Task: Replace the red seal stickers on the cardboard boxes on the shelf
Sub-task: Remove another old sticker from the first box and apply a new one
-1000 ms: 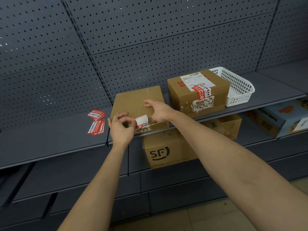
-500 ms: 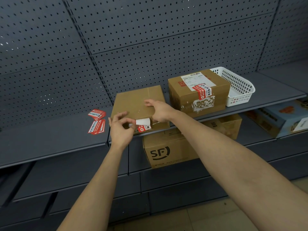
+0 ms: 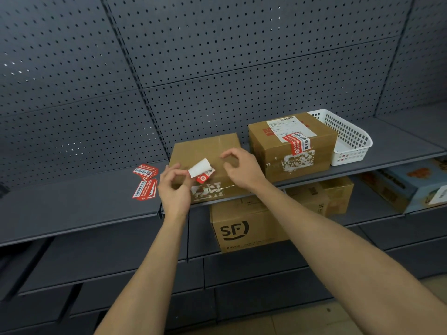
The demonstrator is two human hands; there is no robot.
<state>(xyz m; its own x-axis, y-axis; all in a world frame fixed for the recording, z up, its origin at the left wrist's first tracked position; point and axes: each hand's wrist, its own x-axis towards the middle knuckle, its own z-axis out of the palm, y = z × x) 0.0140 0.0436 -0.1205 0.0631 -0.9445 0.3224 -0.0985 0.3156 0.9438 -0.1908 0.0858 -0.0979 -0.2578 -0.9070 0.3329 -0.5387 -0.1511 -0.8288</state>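
Observation:
A flat cardboard box [image 3: 208, 151] lies on the grey shelf [image 3: 72, 209], with torn white sticker residue [image 3: 208, 192] on its front face. My left hand [image 3: 173, 187] pinches a curled red seal sticker [image 3: 202, 170], white backing up, lifted free in front of the box. My right hand [image 3: 242, 166] hovers over the box's right front corner with fingers curved and nothing in them. A taller cardboard box [image 3: 290, 148] to the right carries a red seal sticker [image 3: 296, 142] over its top edge, a shipping label and white residue below.
A pile of red stickers [image 3: 145, 181] lies on the shelf left of the flat box. A white plastic basket [image 3: 350, 139] stands right of the taller box. The lower shelf holds an SF box [image 3: 242, 228] and other cartons. Perforated panel behind.
The sticker has come off the box's front face and risen with my left hand. My right hand has lifted off the box top and opened its fingers.

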